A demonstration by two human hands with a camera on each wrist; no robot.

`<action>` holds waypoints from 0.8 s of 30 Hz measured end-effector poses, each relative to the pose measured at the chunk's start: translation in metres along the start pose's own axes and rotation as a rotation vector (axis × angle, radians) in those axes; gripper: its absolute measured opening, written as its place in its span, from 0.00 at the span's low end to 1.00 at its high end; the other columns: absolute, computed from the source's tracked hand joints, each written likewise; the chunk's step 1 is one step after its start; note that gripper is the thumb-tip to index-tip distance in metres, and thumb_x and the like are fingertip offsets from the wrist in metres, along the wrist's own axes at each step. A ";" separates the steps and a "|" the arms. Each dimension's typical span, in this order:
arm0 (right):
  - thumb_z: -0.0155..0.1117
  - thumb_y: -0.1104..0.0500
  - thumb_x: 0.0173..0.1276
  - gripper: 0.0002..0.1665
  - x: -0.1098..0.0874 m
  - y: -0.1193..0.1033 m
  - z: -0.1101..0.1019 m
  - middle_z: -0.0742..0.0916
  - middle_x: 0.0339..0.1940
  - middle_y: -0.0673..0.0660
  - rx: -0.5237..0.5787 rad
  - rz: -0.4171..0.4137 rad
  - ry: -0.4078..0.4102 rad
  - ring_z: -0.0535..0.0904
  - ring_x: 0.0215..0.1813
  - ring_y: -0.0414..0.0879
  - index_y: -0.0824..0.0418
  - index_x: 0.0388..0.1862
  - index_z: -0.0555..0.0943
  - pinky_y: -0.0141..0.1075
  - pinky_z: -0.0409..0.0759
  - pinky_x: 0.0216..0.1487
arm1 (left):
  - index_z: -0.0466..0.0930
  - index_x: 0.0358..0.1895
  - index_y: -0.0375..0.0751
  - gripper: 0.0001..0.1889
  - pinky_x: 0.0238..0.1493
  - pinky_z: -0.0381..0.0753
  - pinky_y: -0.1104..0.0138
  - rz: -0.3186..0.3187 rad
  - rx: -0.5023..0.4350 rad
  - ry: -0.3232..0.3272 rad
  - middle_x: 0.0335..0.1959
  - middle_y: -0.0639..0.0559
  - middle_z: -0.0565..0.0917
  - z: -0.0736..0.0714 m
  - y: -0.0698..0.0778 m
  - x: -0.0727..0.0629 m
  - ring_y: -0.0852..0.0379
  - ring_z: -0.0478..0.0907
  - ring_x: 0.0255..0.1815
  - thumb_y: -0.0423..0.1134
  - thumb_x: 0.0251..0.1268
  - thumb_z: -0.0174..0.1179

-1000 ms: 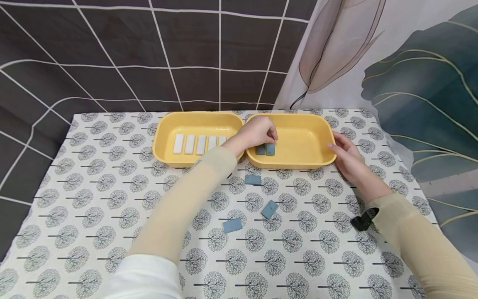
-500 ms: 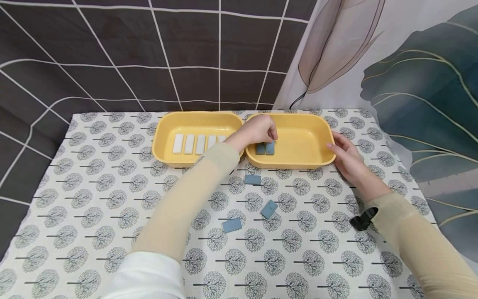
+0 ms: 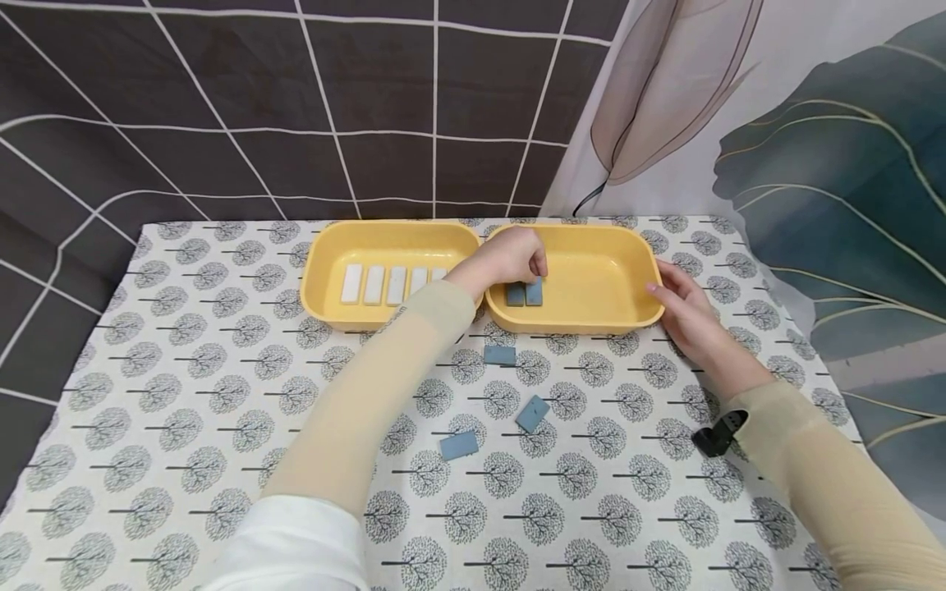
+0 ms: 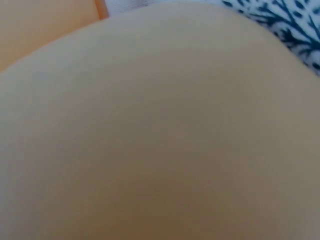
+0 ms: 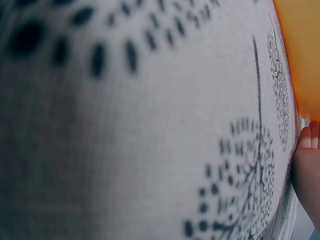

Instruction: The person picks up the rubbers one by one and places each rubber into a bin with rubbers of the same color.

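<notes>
In the head view, my left hand (image 3: 510, 254) reaches into the right yellow tray (image 3: 591, 324) with its fingers curled. Its fingertips are at the far end of a blue tile (image 3: 534, 294), pinching it; the exact contact is hidden. Close beside that tile on the left lies a second blue tile (image 3: 514, 295). At the tray's right end my right hand (image 3: 689, 312) holds the wall, thumb on the rim and fingers outside. The right wrist view catches part of that hand (image 5: 307, 165) against the tray (image 5: 305, 55). A beige sleeve (image 4: 160, 130) blocks the left wrist view.
The left yellow tray (image 3: 318, 308) holds a row of several white tiles (image 3: 374, 285), partly behind my left forearm. Three blue tiles lie loose on the tree-print cloth (image 3: 185, 492): one near the tray (image 3: 500, 355), one tilted (image 3: 533, 414), one nearest me (image 3: 460, 445).
Both hands stay in nearly the same places. The tiles and trays show no clear movement; the view itself shifts very slightly.
</notes>
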State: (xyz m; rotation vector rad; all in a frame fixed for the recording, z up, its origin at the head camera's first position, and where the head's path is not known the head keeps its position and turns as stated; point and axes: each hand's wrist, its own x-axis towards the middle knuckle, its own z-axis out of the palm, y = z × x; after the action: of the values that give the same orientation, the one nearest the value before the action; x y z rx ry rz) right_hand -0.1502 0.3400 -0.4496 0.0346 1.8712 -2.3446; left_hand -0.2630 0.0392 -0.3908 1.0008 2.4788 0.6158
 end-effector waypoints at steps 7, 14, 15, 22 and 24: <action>0.52 0.72 0.81 0.24 0.000 0.001 0.000 0.79 0.64 0.48 -0.006 -0.003 -0.001 0.78 0.62 0.38 0.52 0.69 0.74 0.22 0.83 0.65 | 0.93 0.47 0.42 0.09 0.61 0.85 0.67 -0.002 0.021 -0.007 0.47 0.50 0.94 0.000 0.000 0.000 0.55 0.87 0.52 0.30 0.68 0.69; 0.53 0.71 0.81 0.26 0.000 0.001 -0.001 0.78 0.65 0.47 -0.013 0.004 0.002 0.77 0.64 0.39 0.54 0.73 0.71 0.21 0.82 0.65 | 0.94 0.48 0.43 0.11 0.61 0.85 0.67 0.005 0.059 -0.004 0.48 0.52 0.94 0.000 0.000 0.000 0.56 0.86 0.53 0.29 0.67 0.68; 0.53 0.71 0.81 0.26 0.000 0.001 -0.001 0.78 0.65 0.47 -0.013 0.004 0.002 0.76 0.64 0.39 0.55 0.73 0.71 0.21 0.82 0.66 | 0.94 0.48 0.43 0.11 0.61 0.85 0.67 0.005 0.060 -0.004 0.48 0.52 0.94 0.000 0.000 0.000 0.56 0.86 0.53 0.29 0.67 0.67; 0.52 0.71 0.82 0.25 0.000 0.001 -0.001 0.78 0.64 0.48 -0.013 0.004 -0.003 0.77 0.63 0.39 0.53 0.71 0.72 0.22 0.83 0.65 | 0.94 0.48 0.43 0.11 0.60 0.85 0.67 0.005 0.060 -0.012 0.48 0.51 0.93 0.000 0.000 0.001 0.56 0.86 0.52 0.29 0.68 0.68; 0.52 0.71 0.81 0.24 0.000 0.000 -0.001 0.78 0.64 0.48 -0.010 0.003 -0.002 0.77 0.62 0.39 0.53 0.70 0.73 0.22 0.83 0.64 | 0.94 0.48 0.42 0.11 0.60 0.85 0.67 0.004 0.060 -0.014 0.48 0.51 0.93 0.000 0.000 0.001 0.56 0.86 0.52 0.29 0.68 0.68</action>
State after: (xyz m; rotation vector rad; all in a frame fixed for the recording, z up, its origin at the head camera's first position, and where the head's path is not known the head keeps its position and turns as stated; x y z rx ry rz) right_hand -0.1505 0.3408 -0.4503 0.0335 1.8812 -2.3322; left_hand -0.2636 0.0399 -0.3906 1.0295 2.4974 0.5368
